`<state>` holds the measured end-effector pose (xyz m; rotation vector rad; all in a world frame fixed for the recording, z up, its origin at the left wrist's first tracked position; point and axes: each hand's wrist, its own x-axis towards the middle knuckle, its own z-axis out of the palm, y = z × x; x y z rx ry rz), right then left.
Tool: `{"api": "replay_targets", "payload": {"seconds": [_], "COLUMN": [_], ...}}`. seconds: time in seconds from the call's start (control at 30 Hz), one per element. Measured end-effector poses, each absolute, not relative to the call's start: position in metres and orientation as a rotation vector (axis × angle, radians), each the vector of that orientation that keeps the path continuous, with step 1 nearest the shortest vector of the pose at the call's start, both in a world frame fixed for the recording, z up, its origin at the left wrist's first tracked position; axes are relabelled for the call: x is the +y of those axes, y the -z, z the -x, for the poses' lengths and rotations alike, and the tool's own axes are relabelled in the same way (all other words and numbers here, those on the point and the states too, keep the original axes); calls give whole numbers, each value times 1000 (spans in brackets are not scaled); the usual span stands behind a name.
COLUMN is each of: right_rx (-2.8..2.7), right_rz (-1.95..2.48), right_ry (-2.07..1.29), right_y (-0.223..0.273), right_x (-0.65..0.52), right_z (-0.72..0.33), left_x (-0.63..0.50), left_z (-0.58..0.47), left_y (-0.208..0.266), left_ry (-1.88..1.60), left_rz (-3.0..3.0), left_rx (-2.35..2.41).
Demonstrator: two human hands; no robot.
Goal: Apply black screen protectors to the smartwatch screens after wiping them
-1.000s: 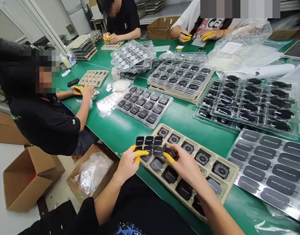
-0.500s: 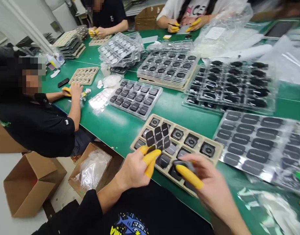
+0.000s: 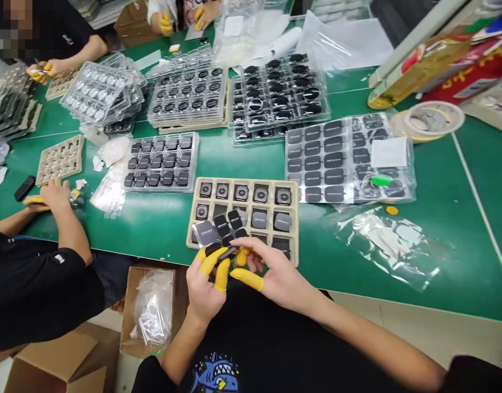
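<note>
My left hand (image 3: 205,286), with yellow finger cots, is closed around the lower edge of a sheet of black rounded-square stickers (image 3: 222,225). A small dark piece (image 3: 227,253), apparently a smartwatch, is pinched where both hands meet. My right hand (image 3: 271,270) touches its right end with curled fingers, its cotted thumb held lower and apart; the exact grip is partly hidden. Right behind the hands lies a beige compartment tray (image 3: 295,218). Smartwatches with round sensor backs (image 3: 241,192) fill its far row, and grey-faced pieces (image 3: 259,219) sit nearer.
Clear trays of black square pieces (image 3: 160,162) and round lenses (image 3: 187,90) stand beyond. Sticker sheets (image 3: 316,158) and tape rolls (image 3: 433,120) lie right, near a plastic bag (image 3: 392,243). A co-worker's hands (image 3: 56,194) are at the left; an open carton (image 3: 130,311) stands below.
My right hand has carried the dark smartwatch from above the tray to my left hand. The view has swung right, bringing tape rolls and boxes into sight.
</note>
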<state>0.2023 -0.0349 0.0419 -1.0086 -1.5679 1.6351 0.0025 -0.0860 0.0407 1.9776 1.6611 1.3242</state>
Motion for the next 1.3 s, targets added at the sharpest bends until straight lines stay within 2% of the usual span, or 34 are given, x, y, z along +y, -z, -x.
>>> {"api": "replay_targets", "payload": {"seconds": [0.13, 0.27, 0.57, 0.67, 1.0, 1.3], "right_rx": [-1775, -1714, -1243, -1211, -1159, -1244], "right_rz": [1032, 1085, 1150, 1175, 1094, 1138], "right_ry": [-1110, -950, -1515, -1562, -1885, -1783], "right_y": [-27, -17, -23, -25, -32, -33], "right_x": [-39, -40, -29, -27, -15, -17], "right_z": [-198, -198, -206, -207, -221, -216], "left_x": [-82, -80, -79, -78, -53, -50], "left_z": [-11, -18, -29, -34, 7, 9], "left_y": [-36, -32, -32, -27, -22, -20], "left_ry": [-1297, -1238, -1143, -1195, -958, -958], "left_rz": [-1744, -1663, -1610, -1669, -2016, -2099], "left_rx": [1685, 1656, 1629, 1662, 1281, 1230]}}
